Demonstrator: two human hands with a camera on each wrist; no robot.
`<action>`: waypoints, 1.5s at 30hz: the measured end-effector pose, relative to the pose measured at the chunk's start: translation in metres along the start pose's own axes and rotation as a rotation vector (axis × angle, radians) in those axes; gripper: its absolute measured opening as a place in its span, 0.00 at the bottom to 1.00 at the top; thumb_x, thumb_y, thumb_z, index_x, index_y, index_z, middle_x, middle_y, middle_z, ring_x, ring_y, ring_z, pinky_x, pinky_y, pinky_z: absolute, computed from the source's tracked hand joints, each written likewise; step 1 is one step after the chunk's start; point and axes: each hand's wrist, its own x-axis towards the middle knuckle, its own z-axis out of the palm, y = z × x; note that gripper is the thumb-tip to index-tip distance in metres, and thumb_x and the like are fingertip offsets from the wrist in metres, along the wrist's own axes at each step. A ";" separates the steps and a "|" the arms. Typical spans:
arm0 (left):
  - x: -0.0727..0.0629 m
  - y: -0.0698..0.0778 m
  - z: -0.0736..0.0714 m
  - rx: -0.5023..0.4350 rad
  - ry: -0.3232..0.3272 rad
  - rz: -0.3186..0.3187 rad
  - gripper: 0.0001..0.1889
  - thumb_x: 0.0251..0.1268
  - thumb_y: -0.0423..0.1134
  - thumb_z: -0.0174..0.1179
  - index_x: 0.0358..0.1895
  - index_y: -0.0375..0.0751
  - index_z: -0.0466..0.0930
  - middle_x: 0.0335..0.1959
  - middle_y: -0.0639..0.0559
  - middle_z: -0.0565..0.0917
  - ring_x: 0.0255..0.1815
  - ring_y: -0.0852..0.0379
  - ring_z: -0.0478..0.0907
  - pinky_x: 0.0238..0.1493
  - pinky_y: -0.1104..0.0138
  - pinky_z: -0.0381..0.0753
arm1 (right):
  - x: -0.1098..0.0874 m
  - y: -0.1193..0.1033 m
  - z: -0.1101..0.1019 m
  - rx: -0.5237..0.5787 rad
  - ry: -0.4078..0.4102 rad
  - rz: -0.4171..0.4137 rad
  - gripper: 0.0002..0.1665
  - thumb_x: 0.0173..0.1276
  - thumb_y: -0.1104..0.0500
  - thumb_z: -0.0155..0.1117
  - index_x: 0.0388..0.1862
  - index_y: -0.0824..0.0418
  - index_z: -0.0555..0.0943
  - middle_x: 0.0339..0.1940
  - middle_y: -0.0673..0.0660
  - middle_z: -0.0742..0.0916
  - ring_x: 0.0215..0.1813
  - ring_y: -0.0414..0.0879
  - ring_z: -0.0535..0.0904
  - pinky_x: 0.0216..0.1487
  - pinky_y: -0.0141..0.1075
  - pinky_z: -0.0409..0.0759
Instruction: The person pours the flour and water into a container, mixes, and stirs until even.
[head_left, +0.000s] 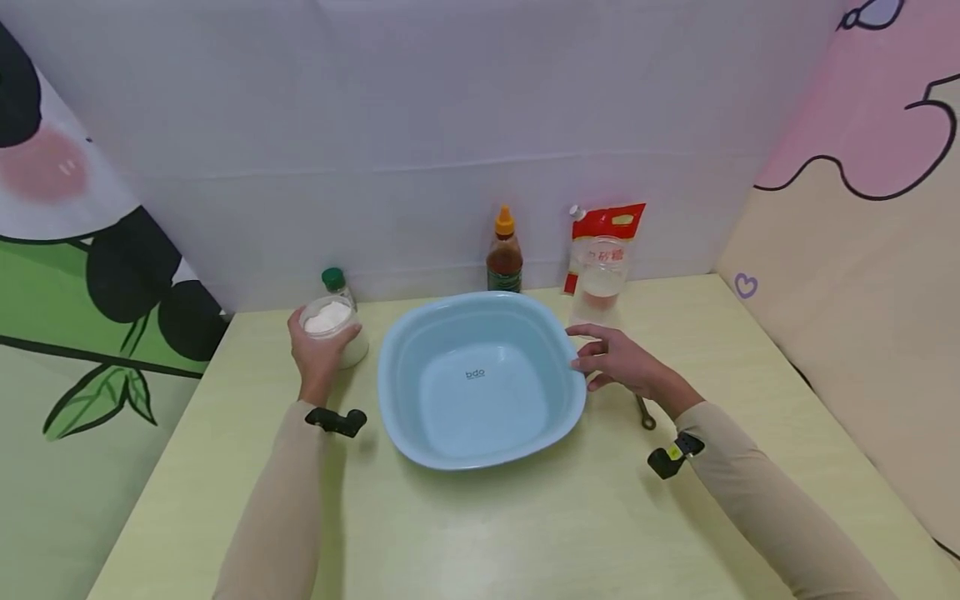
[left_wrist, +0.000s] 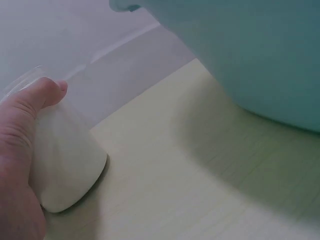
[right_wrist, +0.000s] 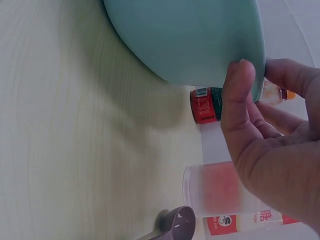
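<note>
At the left of the head view my left hand (head_left: 317, 357) grips a clear plastic cup (head_left: 354, 350) filled with white powder. The left wrist view shows its thumb (left_wrist: 42, 94) lying across the side of the cup (left_wrist: 70, 160). Whether the cup's base touches the table cannot be told. A light blue plastic basin (head_left: 487, 408) stands in the middle. On its right, my right hand (head_left: 621, 360) pinches the rim, with the thumb (right_wrist: 235, 100) outside the basin (right_wrist: 200, 40) and the fingertips over the edge. Nothing shows inside the basin except printed letters.
Behind the basin stands a sauce bottle (head_left: 505, 258) with an orange cap. A red-topped sugar pouch (head_left: 611, 221) and a clear cup (head_left: 600, 279) are at back right. A green-capped bottle (head_left: 334, 280) is behind the held cup. A dark measuring spoon (right_wrist: 182, 224) lies near my right hand.
</note>
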 end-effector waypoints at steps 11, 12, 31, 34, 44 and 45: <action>-0.001 0.004 0.002 -0.088 0.014 0.042 0.51 0.44 0.38 0.78 0.74 0.45 0.55 0.71 0.44 0.65 0.70 0.50 0.63 0.74 0.57 0.63 | -0.001 0.000 0.001 -0.012 -0.004 -0.002 0.40 0.71 0.58 0.63 0.78 0.54 0.60 0.52 0.62 0.82 0.45 0.51 0.82 0.46 0.40 0.87; -0.001 0.006 0.002 -0.102 0.014 0.060 0.51 0.44 0.37 0.78 0.73 0.45 0.56 0.71 0.44 0.66 0.69 0.50 0.64 0.74 0.58 0.63 | 0.000 0.000 0.001 -0.015 -0.003 -0.003 0.39 0.71 0.58 0.64 0.78 0.54 0.60 0.52 0.62 0.82 0.45 0.51 0.82 0.46 0.40 0.87; -0.017 0.045 -0.011 -0.170 -0.090 0.081 0.51 0.49 0.32 0.75 0.76 0.60 0.56 0.73 0.49 0.63 0.69 0.52 0.63 0.73 0.57 0.63 | -0.001 0.002 0.001 -0.024 0.007 -0.013 0.39 0.71 0.58 0.63 0.77 0.53 0.61 0.52 0.61 0.83 0.45 0.51 0.82 0.46 0.39 0.87; -0.020 0.051 -0.014 -0.166 -0.107 0.088 0.50 0.50 0.32 0.74 0.75 0.60 0.56 0.72 0.49 0.64 0.67 0.53 0.64 0.72 0.58 0.64 | -0.002 0.002 0.001 -0.024 0.004 -0.015 0.39 0.71 0.57 0.63 0.78 0.53 0.60 0.51 0.61 0.83 0.45 0.51 0.82 0.46 0.39 0.86; -0.030 0.072 -0.030 -0.107 -0.167 0.108 0.50 0.49 0.29 0.74 0.75 0.61 0.57 0.72 0.51 0.64 0.67 0.54 0.64 0.68 0.62 0.67 | -0.003 -0.002 0.002 0.003 -0.019 -0.018 0.38 0.73 0.61 0.61 0.78 0.55 0.59 0.43 0.58 0.84 0.37 0.49 0.80 0.39 0.34 0.85; -0.031 0.074 -0.032 -0.100 -0.173 0.107 0.51 0.48 0.29 0.74 0.75 0.62 0.57 0.72 0.51 0.63 0.67 0.54 0.63 0.68 0.62 0.67 | -0.003 -0.002 0.003 0.004 -0.021 -0.019 0.38 0.73 0.61 0.61 0.78 0.55 0.59 0.42 0.58 0.84 0.36 0.48 0.80 0.39 0.34 0.85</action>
